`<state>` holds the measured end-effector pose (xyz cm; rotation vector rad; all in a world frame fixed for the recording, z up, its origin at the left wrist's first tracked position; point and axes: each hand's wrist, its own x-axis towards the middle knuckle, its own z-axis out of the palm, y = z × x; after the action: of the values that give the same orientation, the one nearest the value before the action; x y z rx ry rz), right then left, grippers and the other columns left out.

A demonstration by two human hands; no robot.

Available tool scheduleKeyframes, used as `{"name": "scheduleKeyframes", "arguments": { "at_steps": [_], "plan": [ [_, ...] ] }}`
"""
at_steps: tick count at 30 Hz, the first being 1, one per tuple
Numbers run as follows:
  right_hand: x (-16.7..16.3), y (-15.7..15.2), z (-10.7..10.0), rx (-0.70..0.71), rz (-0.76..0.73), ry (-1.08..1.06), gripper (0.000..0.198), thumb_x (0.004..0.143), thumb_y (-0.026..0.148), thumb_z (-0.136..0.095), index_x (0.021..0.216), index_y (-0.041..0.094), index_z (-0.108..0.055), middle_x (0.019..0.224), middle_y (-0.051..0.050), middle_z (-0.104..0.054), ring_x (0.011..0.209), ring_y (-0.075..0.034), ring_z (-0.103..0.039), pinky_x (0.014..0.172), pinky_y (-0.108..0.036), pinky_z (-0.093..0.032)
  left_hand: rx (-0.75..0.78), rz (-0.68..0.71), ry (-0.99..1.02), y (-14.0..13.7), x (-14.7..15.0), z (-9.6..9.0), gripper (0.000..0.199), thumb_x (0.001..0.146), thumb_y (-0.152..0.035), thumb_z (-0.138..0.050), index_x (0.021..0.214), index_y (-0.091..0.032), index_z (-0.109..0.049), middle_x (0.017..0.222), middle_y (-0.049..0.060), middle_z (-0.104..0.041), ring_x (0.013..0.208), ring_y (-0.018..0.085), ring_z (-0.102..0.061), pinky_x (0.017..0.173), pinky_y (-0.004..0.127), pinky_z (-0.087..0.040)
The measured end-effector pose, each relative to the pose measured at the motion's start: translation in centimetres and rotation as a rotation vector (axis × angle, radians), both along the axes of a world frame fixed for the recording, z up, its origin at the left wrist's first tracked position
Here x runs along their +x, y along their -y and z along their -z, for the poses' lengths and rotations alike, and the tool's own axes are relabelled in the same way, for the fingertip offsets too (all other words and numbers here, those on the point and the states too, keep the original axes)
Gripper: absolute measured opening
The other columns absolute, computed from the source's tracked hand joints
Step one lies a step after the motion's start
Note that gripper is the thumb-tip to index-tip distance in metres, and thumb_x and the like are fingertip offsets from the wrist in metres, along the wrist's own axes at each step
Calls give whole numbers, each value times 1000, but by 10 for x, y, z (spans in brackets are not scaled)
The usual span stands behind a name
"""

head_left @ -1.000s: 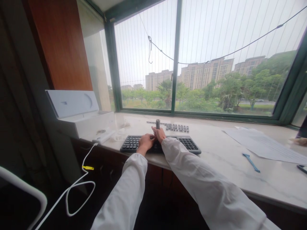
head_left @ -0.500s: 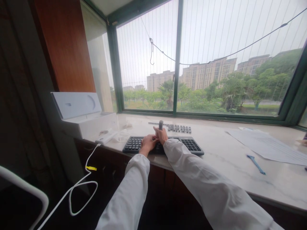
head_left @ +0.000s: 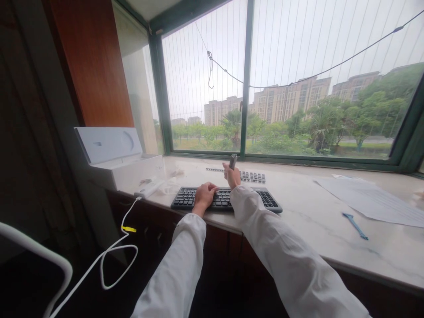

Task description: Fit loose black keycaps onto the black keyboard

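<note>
Right hand (head_left: 232,176) clenched round small dark stubby tool (head_left: 233,160), raised just above flat black keyboard (head_left: 225,199). Tool looks light, rigid; grip low on its shaft. Left hand (head_left: 204,194) rests flat on keys, grasping nothing. Pale marble table (head_left: 314,221) beneath.

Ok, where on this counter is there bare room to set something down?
The widest bare patch lies between the keyboard and the blue tool, along the counter's front edge. Crowded: left of the keyboard, by the white box, and behind it, where loose keycaps lie. Papers cover the far right. Left hand rests on the keys; right hand holds a small tool.
</note>
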<state>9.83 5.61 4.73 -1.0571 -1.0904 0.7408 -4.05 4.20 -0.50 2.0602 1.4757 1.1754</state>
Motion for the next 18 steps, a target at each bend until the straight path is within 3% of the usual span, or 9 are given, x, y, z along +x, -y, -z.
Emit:
{"name": "scheduleKeyframes", "arguments": {
  "at_steps": [3,7,13,18],
  "plan": [
    [17,2,0,9,60,468,36,76,44,-66,52,19,-59,53,0,-55,55,-13,-49,54,-25,-32,19,-23,67,0,-1,1,11,85,-30,-68,88,-20,-71,88,4,-75,83,15,-67,80,26,-48],
    [23,1,10,-33,-117,789,31,69,44,-73,52,19,-67,47,2,-54,54,-14,-51,54,-24,-31,43,-49,124,2,-2,0,10,86,-26,-66,92,-20,-69,87,4,-75,83,16,-68,79,27,-48],
    [20,-4,17,-1,-141,808,21,64,41,-76,64,20,-76,49,3,-57,53,-13,-51,52,-23,-31,90,-85,122,7,-5,-1,12,91,-24,-59,96,-22,-70,89,3,-75,86,16,-69,82,27,-49],
    [21,-8,21,-55,-126,758,23,61,39,-78,55,18,-71,42,5,-47,48,-11,-47,49,-23,-28,86,-50,136,8,-5,-3,15,90,-21,-60,99,-23,-72,92,3,-75,86,15,-68,81,25,-50]
  ]
}}
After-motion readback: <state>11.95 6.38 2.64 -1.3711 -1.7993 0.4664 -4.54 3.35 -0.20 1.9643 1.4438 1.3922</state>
